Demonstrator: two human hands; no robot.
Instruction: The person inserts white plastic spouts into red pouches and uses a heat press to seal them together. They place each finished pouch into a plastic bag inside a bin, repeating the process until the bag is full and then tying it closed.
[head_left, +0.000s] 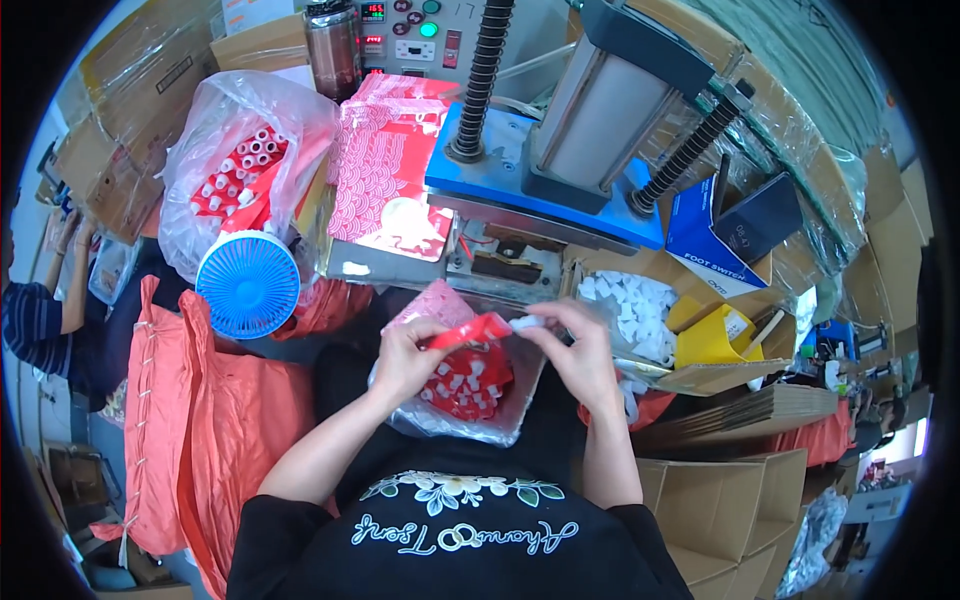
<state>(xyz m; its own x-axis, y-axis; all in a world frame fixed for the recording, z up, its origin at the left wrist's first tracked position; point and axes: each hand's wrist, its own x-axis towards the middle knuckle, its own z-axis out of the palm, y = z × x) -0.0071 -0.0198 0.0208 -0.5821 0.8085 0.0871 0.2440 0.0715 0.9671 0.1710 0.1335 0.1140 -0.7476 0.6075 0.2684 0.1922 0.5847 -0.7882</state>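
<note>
Far left, a co-worker's striped sleeve (30, 325), then a small blue fan (248, 284) just beside a clear bag of red tubes with white ends (245, 170). Left hand (408, 352) is pinched shut on a red tube (466, 333), held over an open lap bag of red tubes (468, 385). Right hand (578, 350) has fingertips closed on a small white cap (524, 322) at the tube's end. Risk: the cap goes on crooked or slips from the fingertips and drops into the lap bag. Right: box of white caps (632, 305), yellow box (712, 338).
</note>
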